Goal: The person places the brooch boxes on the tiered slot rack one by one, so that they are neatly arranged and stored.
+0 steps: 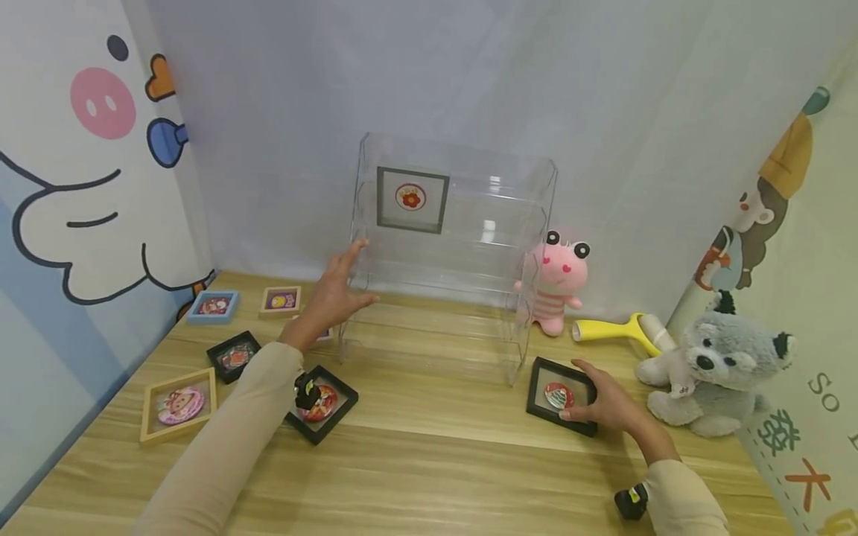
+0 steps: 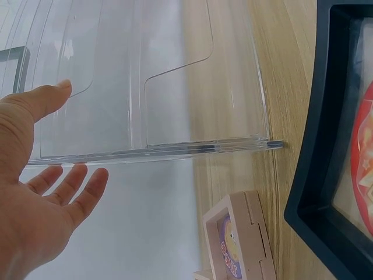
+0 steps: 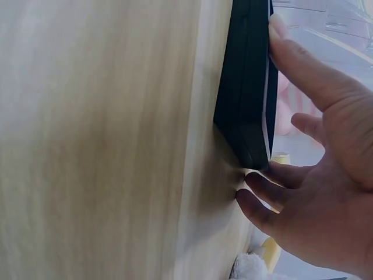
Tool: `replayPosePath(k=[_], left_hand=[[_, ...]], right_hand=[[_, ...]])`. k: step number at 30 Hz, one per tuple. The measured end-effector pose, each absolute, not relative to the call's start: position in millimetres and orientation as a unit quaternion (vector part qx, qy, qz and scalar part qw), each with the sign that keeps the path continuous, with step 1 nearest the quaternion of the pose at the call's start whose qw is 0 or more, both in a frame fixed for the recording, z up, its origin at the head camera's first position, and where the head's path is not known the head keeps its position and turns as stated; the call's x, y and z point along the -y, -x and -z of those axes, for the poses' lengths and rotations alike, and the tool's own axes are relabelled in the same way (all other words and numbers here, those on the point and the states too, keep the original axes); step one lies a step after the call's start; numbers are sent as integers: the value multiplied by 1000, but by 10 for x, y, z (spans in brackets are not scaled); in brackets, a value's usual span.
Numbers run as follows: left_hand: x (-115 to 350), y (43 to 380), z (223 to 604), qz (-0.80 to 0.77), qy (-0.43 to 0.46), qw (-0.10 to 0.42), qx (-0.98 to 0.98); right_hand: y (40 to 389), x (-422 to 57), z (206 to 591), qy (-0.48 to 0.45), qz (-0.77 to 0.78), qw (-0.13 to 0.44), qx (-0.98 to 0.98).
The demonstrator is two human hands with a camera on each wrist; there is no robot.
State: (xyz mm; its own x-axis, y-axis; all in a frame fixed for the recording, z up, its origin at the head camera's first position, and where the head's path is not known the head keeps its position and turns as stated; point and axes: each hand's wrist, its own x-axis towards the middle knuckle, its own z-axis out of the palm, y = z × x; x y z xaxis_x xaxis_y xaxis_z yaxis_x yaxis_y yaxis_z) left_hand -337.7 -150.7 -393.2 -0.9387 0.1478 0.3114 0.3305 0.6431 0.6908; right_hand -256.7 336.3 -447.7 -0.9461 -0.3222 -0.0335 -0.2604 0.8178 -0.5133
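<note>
Off the clear rack (image 1: 462, 257)'s right front corner: black frame (image 1: 559, 394), right hand (image 1: 608, 402) nearer

It lies left of that palm, thumb over it; pinched or not, I cannot tell. Left hand (image 1: 331, 298), fingers spread, is at the rack's left side.

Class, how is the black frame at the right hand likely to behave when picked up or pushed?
The black frame will likely stay stiff, given its thick, straight sides. Its broad, shallow box shape suggests sliding rather than rolling. Its smooth-looking sides might slip slightly in the right hand.
</note>
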Motion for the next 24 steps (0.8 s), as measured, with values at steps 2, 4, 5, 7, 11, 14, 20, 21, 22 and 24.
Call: replayPosePath(k=[2,4,5,7,11,14,20,21,22,24], left_hand=[[1509,3378,3931,400,134,114,899],[1510,3378,3929,401,133,113,899],[1511,3377,3928,403,133,113,899],[1511,3375,3924,405,133,112,898],[1509,3373,3917,407,132,111,897],[1510,3374,3918,406,131,113,897],[1514,3386,3930,405,135,117,897],[1513,3388,3930,406,135,117,896],[1511,3386,3927,406,134,116,896],[1508,3387,3922,407,132,116,896]], right_hand=[[2572,-3363,4472,160,257,60,-951],[2575,-3364,4471,163,253,60,-952],[2577,-3366,4471,164,252,60,-952],[2584,-3373,4472,168,252,58,-951],[2595,-3391,4470,178,259,57,-948],[2601,-3401,4463,189,258,60,-946],[2602,-3398,4459,179,245,77,-950],[2597,-3397,4459,173,243,80,-951],[2591,-3397,4459,167,242,82,-952],[2576,-3396,4462,159,242,79,-954]])
